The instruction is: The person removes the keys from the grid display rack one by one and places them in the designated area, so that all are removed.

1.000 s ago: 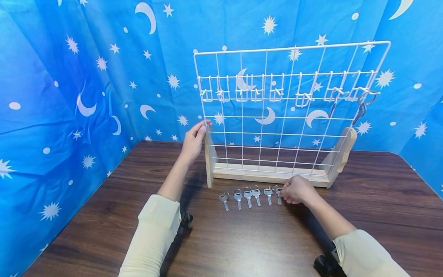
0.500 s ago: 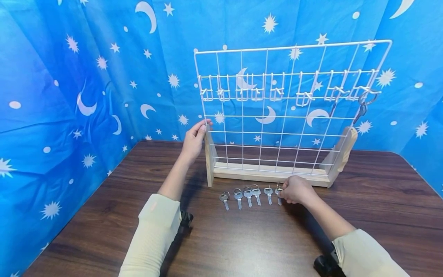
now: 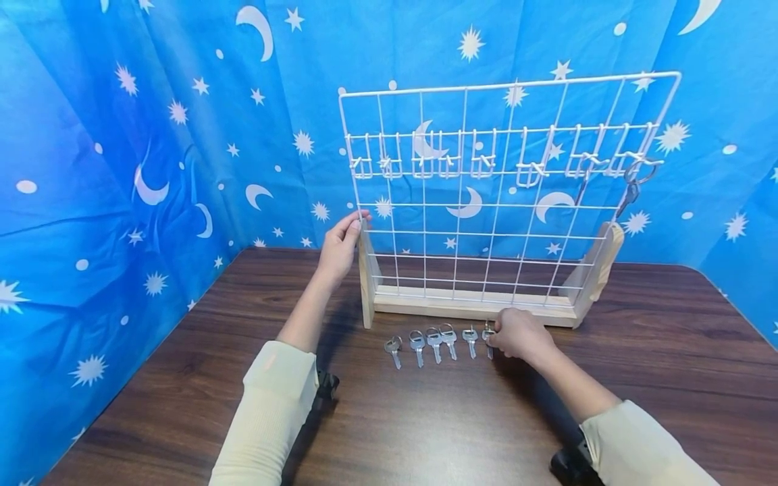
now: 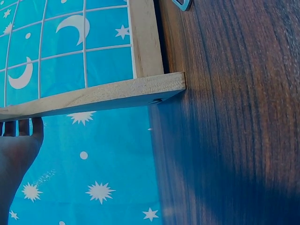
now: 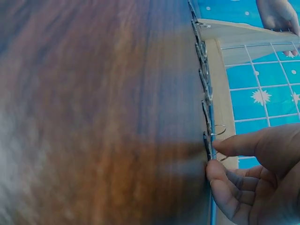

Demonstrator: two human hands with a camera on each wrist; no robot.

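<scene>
My left hand grips the left wooden upright of a white wire grid rack, thumb in front. In the left wrist view, several fingertips pass behind that upright. At the right end of a row of silver keys with rings, my right hand pinches the last key between thumb and index finger. The right wrist view shows this key low against the table, partly hidden by the fingertips. Its neighbour, another key, lies just left.
Several white wire hooks hang along the grid's upper part. A key on a ring hangs at the far right, with another key beside it. The dark wooden table meets a blue star-patterned cloth behind.
My right hand has shifted slightly left onto the last key, whose ring now stands up more. My left hand stays on the upright.
</scene>
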